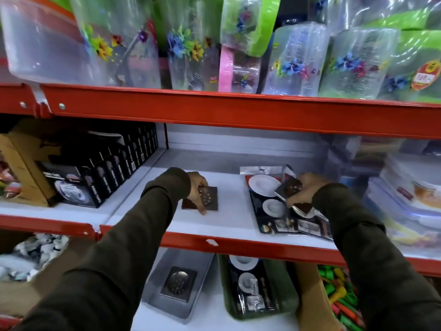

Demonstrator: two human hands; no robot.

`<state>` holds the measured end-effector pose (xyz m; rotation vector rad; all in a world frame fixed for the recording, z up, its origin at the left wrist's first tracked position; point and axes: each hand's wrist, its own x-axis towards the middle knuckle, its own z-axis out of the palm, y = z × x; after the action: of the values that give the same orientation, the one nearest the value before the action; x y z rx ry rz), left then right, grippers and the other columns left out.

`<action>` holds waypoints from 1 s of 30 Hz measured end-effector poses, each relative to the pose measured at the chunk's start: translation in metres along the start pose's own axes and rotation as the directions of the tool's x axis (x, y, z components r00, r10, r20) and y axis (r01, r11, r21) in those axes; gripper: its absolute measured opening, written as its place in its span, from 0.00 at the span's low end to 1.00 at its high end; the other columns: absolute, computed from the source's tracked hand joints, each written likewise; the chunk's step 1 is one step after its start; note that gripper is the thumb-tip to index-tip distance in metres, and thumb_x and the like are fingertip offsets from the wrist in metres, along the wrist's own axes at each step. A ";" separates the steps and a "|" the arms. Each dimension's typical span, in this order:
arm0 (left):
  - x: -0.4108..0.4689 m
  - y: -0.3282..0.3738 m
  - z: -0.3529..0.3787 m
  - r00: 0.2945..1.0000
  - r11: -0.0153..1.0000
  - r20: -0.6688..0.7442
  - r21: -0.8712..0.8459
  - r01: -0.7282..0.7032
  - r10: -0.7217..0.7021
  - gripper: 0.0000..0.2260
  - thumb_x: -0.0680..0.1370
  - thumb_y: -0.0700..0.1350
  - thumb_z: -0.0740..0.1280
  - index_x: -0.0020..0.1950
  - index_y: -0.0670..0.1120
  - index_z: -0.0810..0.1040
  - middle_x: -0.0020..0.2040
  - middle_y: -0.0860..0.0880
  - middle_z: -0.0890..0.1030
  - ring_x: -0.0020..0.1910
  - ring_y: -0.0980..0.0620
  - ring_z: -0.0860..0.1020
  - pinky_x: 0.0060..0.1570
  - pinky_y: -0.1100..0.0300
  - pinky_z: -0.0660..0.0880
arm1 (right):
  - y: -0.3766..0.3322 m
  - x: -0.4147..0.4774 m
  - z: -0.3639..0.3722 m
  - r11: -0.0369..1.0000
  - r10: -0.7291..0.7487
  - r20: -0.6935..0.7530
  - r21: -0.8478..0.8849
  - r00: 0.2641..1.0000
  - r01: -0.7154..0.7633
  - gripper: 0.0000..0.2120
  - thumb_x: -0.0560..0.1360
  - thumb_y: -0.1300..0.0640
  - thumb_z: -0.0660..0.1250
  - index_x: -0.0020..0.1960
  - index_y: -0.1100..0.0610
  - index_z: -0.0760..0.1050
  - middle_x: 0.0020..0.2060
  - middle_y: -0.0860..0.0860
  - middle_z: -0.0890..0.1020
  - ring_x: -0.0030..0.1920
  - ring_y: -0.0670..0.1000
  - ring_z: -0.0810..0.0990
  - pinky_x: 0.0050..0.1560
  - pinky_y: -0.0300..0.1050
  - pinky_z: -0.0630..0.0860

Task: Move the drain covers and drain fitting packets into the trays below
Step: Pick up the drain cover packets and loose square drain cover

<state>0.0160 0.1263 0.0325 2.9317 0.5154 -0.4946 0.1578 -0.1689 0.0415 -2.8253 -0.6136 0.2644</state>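
Note:
On the white middle shelf, my left hand grips a square metal drain cover that lies flat on the shelf. My right hand holds two square drain covers, tilted, above the drain fitting packets lying at the shelf's right. On the shelf below, a grey tray holds one drain cover, and a green tray beside it holds a fitting packet.
Black boxes in a brown carton stand at the left of the middle shelf. Clear plastic containers sit at its right. Floral jars fill the top shelf. Coloured small items lie right of the green tray. Red shelf edges jut forward.

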 end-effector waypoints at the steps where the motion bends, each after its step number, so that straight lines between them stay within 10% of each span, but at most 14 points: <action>1: 0.000 -0.009 0.000 1.000 1.000 0.023 0.029 0.005 -0.006 0.44 0.55 0.63 0.80 0.69 0.54 0.72 0.65 0.54 0.75 0.62 0.49 0.76 0.64 0.54 0.74 | -0.008 0.000 0.001 1.000 -0.012 0.010 0.012 1.000 0.012 0.27 0.57 0.45 0.81 0.51 0.52 0.76 0.44 0.50 0.82 0.41 0.49 0.81 0.40 0.41 0.78; 13: 0.012 -0.069 0.025 0.987 0.991 0.132 -0.112 -0.076 0.090 0.53 0.63 0.59 0.79 0.80 0.57 0.50 0.81 0.54 0.51 0.80 0.47 0.54 0.78 0.51 0.57 | -0.112 -0.014 0.030 0.987 -0.157 0.048 0.029 0.986 0.156 0.34 0.58 0.45 0.80 0.61 0.49 0.76 0.56 0.49 0.82 0.57 0.54 0.80 0.63 0.47 0.74; 18: -0.003 -0.106 0.029 0.974 0.869 -0.204 -0.461 -0.180 0.094 0.36 0.75 0.47 0.70 0.79 0.55 0.56 0.80 0.51 0.56 0.79 0.49 0.58 0.72 0.63 0.56 | -0.164 -0.009 0.058 0.968 -0.241 0.112 0.095 0.964 0.231 0.35 0.56 0.45 0.78 0.61 0.47 0.75 0.57 0.49 0.81 0.57 0.54 0.79 0.63 0.51 0.74; 22: -0.009 -0.122 0.041 0.813 0.949 -0.580 -0.278 -0.151 -0.040 0.28 0.80 0.46 0.60 0.80 0.49 0.56 0.81 0.48 0.57 0.80 0.47 0.53 0.80 0.49 0.49 | -0.212 0.000 0.091 0.944 -0.330 0.189 0.069 0.925 0.323 0.36 0.59 0.47 0.78 0.66 0.46 0.72 0.62 0.48 0.77 0.61 0.56 0.76 0.66 0.52 0.71; 30: -0.009 -0.139 0.051 0.771 0.985 -0.628 -0.174 -0.013 -0.101 0.31 0.77 0.44 0.59 0.80 0.48 0.53 0.82 0.46 0.52 0.81 0.46 0.47 0.80 0.46 0.45 | -0.258 0.012 0.120 0.947 -0.300 0.286 -0.029 0.910 0.321 0.45 0.60 0.50 0.78 0.74 0.49 0.65 0.69 0.49 0.73 0.65 0.55 0.74 0.56 0.45 0.71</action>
<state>-0.0555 0.2441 -0.0209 2.8582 0.6498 0.5587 0.0432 0.0870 -0.0057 -2.7226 -1.1428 0.5949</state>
